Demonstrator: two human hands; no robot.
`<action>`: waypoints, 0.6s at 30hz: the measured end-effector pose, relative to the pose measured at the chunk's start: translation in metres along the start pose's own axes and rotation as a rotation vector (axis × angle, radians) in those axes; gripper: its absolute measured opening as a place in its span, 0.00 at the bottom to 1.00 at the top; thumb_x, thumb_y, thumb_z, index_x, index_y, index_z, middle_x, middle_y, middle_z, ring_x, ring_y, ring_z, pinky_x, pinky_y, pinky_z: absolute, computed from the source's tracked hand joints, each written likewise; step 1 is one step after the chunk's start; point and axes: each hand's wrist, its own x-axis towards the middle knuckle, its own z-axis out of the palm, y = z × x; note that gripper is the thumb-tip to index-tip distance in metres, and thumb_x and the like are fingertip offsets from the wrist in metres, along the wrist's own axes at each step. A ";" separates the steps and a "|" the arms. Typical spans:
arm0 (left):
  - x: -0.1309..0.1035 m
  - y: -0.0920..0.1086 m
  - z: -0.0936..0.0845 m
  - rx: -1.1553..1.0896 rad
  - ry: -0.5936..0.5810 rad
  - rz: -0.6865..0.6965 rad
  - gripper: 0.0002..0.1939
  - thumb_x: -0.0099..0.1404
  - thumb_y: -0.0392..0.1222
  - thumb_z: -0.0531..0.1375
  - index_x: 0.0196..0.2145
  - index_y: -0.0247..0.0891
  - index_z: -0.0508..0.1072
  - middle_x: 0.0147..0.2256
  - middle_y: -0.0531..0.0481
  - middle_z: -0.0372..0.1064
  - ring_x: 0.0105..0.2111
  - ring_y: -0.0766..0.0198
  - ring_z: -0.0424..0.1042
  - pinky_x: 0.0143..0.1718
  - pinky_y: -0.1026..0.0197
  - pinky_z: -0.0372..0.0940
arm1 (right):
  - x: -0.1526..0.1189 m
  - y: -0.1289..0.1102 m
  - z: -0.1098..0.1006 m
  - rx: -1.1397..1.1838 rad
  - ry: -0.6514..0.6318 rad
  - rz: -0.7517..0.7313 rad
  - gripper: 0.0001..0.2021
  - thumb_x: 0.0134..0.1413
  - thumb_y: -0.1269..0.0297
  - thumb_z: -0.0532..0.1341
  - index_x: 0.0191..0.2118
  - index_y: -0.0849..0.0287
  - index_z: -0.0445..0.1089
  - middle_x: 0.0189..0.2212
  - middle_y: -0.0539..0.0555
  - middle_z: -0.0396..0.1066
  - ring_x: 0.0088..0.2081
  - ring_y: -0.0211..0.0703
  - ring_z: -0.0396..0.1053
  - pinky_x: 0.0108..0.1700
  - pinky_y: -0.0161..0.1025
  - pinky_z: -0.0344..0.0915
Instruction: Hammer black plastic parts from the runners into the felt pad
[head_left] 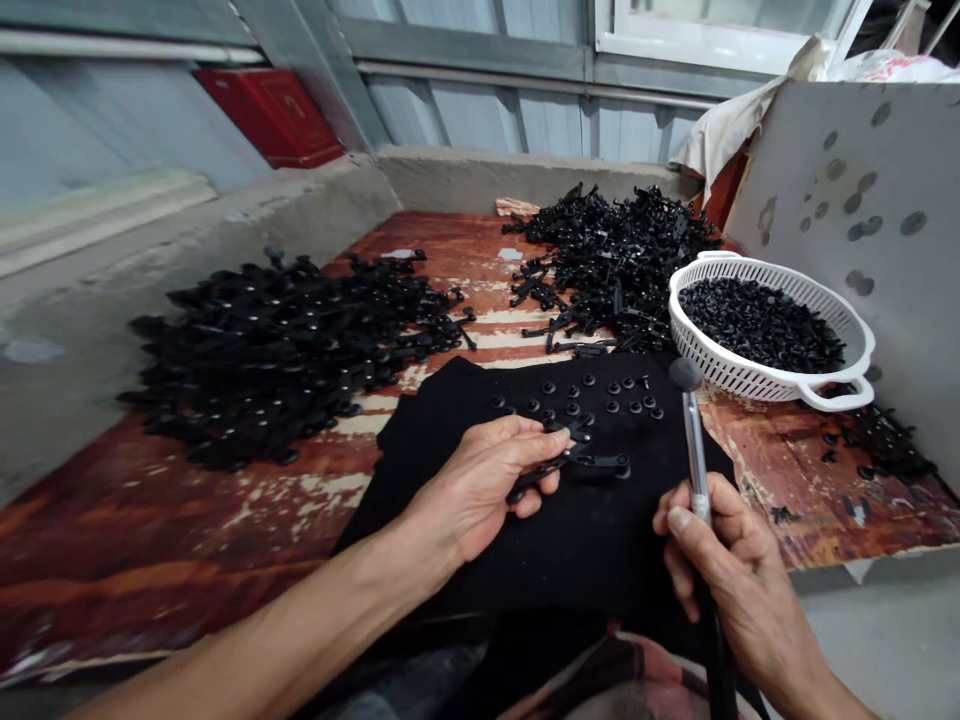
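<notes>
Corrugated wall [480, 115] behind, worn red-brown table [225, 560], black cloth [577, 545] spread on it, right hand [727, 555] wrapped around a tool [696, 455] held upright, left hand [499, 480] angled inward, pinched on black pieces [600, 464] over the cloth, small black discs [573, 408] scattered beyond.
</notes>
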 end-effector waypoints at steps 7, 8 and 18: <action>0.004 -0.001 0.009 -0.025 0.044 0.020 0.16 0.40 0.40 0.71 0.23 0.34 0.68 0.18 0.55 0.64 0.16 0.70 0.64 0.10 0.71 0.51 | -0.011 0.000 0.000 0.034 0.072 0.085 0.19 0.54 0.45 0.64 0.32 0.58 0.66 0.18 0.43 0.61 0.17 0.28 0.53 0.19 0.26 0.52; 0.004 -0.001 0.010 -0.027 0.053 0.021 0.16 0.41 0.40 0.71 0.23 0.34 0.68 0.18 0.55 0.64 0.16 0.70 0.63 0.10 0.71 0.51 | -0.011 0.001 0.000 0.046 0.073 0.084 0.19 0.53 0.45 0.64 0.33 0.58 0.66 0.20 0.43 0.61 0.18 0.28 0.53 0.19 0.26 0.52; 0.005 -0.003 0.013 -0.029 0.088 0.040 0.21 0.35 0.43 0.73 0.22 0.35 0.66 0.18 0.58 0.62 0.16 0.71 0.62 0.10 0.71 0.50 | -0.014 0.004 0.000 0.107 0.047 0.148 0.23 0.49 0.41 0.65 0.32 0.58 0.66 0.20 0.43 0.60 0.17 0.28 0.53 0.19 0.28 0.49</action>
